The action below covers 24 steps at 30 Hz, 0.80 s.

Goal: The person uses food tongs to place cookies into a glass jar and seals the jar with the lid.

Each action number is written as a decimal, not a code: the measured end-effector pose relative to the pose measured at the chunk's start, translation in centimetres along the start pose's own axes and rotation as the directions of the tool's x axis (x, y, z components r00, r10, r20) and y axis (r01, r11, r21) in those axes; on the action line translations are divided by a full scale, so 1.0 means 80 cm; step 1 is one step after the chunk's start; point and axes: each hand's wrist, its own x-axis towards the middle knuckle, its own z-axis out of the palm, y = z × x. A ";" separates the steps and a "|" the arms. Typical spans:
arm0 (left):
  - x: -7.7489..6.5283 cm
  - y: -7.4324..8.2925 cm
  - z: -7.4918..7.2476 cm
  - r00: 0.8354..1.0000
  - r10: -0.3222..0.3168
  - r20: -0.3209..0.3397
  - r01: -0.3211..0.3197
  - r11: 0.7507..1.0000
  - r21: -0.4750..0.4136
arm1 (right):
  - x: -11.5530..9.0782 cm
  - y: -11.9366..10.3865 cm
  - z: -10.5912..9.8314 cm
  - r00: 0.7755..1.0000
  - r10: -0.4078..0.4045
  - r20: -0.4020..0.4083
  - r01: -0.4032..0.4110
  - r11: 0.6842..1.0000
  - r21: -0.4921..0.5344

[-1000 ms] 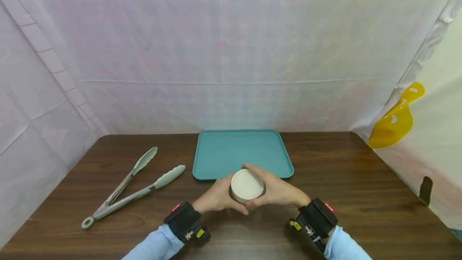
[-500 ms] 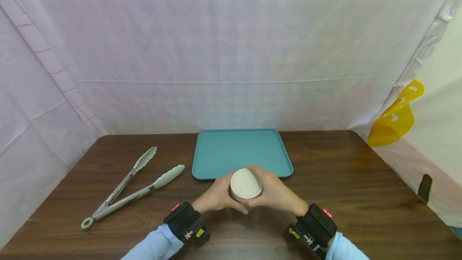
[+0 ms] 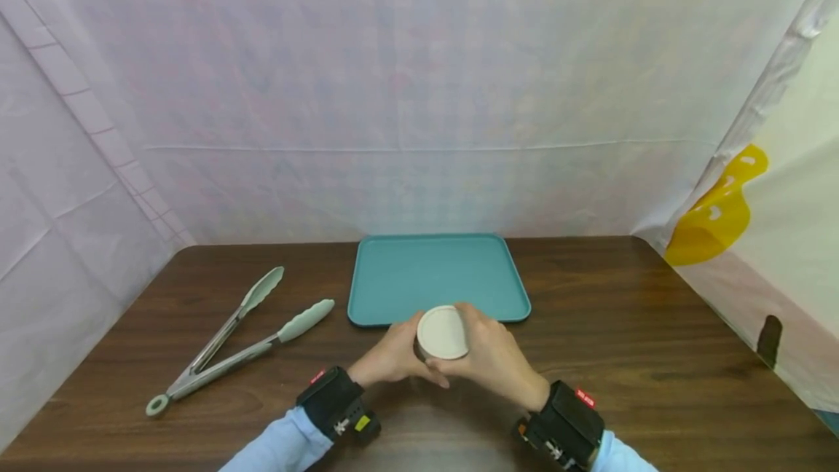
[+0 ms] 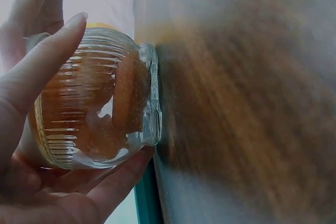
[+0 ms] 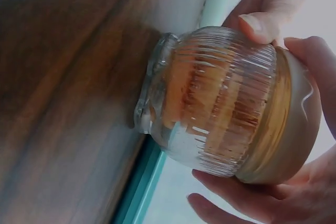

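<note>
A ribbed glass jar (image 4: pixel 97 98) holding orange-brown pieces stands upright with its foot on the table. Its cream lid (image 3: pixel 442 332) sits on top, seen from above in the head view. My left hand (image 3: pixel 393 357) grips the glass body from the left, with the thumb along the near side. From the right, my right hand (image 3: pixel 494 359) holds the lid between thumb and fingers. In the right wrist view the lid (image 5: pixel 296 129) is level on the jar's rim, and the right fingertips reach beside the glass. What the pieces inside are, I cannot tell.
Behind the hands lies a teal tray (image 3: pixel 435 275). Tongs (image 3: pixel 216 359) with pale green tips and handle ring lie spread on the left of the dark wooden table (image 3: pixel 623 341). Pale cloth (image 3: pixel 393 93) hangs behind the table and at both sides.
My right hand has turned about the lid, its wrist swinging slightly toward me and left, fingers now covering the lid's right edge. The left hand and the jar stay nearly in place.
</note>
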 end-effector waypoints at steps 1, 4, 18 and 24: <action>0.000 0.000 0.000 1.000 0.002 -0.001 -0.002 1.000 0.004 | 0.000 0.001 0.000 1.000 -0.005 0.010 0.005 1.000 0.011; 0.000 0.000 0.000 1.000 0.006 -0.004 -0.006 1.000 0.017 | 0.002 0.007 -0.004 0.996 -0.025 0.082 0.017 0.995 0.095; 0.000 -0.001 0.000 1.000 -0.003 0.007 0.003 1.000 0.022 | 0.018 0.044 -0.022 0.891 -0.141 0.431 -0.097 0.870 0.484; 0.000 -0.001 0.001 1.000 0.006 0.000 -0.006 1.000 0.024 | 0.016 0.044 -0.018 0.902 -0.121 0.414 -0.115 0.857 0.501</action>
